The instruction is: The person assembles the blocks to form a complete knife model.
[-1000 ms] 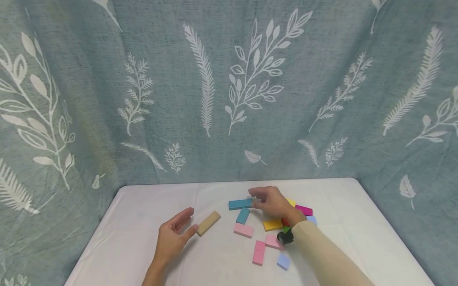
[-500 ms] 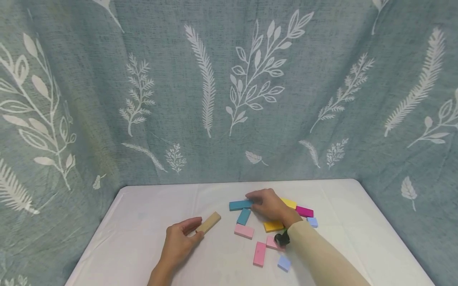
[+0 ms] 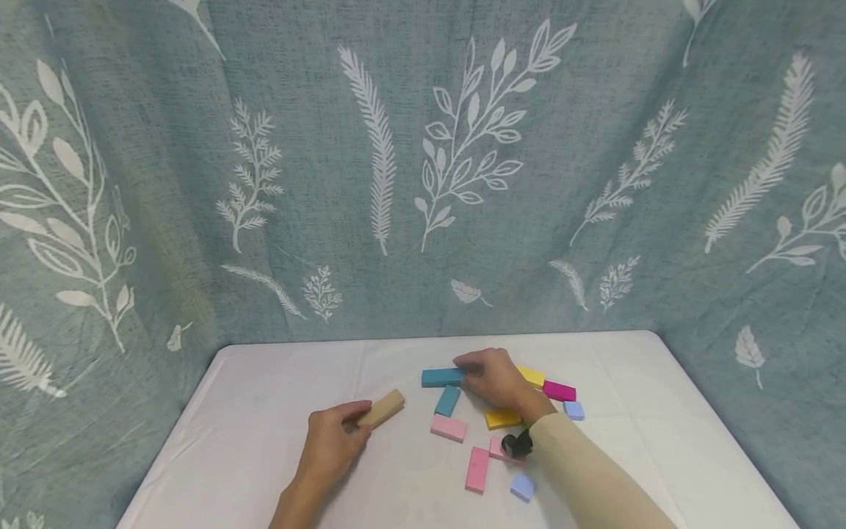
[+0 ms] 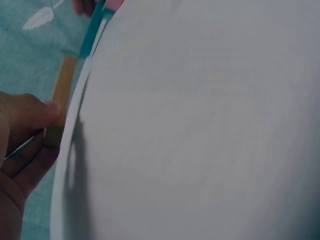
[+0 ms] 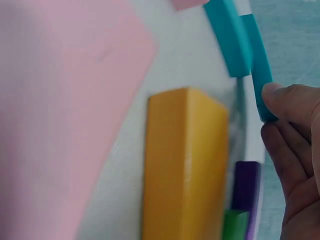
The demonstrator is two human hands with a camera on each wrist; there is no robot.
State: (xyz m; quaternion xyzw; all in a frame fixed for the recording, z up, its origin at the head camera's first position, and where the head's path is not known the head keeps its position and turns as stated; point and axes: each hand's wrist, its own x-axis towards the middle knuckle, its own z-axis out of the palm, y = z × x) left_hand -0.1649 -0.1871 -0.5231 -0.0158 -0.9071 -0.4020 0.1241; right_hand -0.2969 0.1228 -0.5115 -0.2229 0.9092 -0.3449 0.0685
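Note:
My left hand (image 3: 330, 444) pinches the near end of a plain wooden block (image 3: 385, 408) between thumb and fingers; the left wrist view shows the thumb on one side of this block (image 4: 63, 87). At the back of the table, my right hand (image 3: 497, 380) grips the right end of a long teal block (image 3: 441, 378). In the right wrist view the thumb and fingers pinch that teal block (image 5: 260, 65) at its end. A shorter teal block (image 3: 447, 400) lies just in front of it. The right hand and forearm hide part of the coloured blocks.
Pink blocks (image 3: 449, 427) and a light-blue block (image 3: 523, 486) lie on the white tabletop (image 3: 218, 455). An orange-yellow block (image 3: 502, 419) is beneath the right wrist. Yellow (image 3: 532, 377) and magenta (image 3: 559, 390) blocks lie to its right. A patterned curtain (image 3: 423, 294) borders the table's back.
My left hand has moved right and taken hold of the wooden block. My right hand has shifted slightly left and down onto the long teal block's end.

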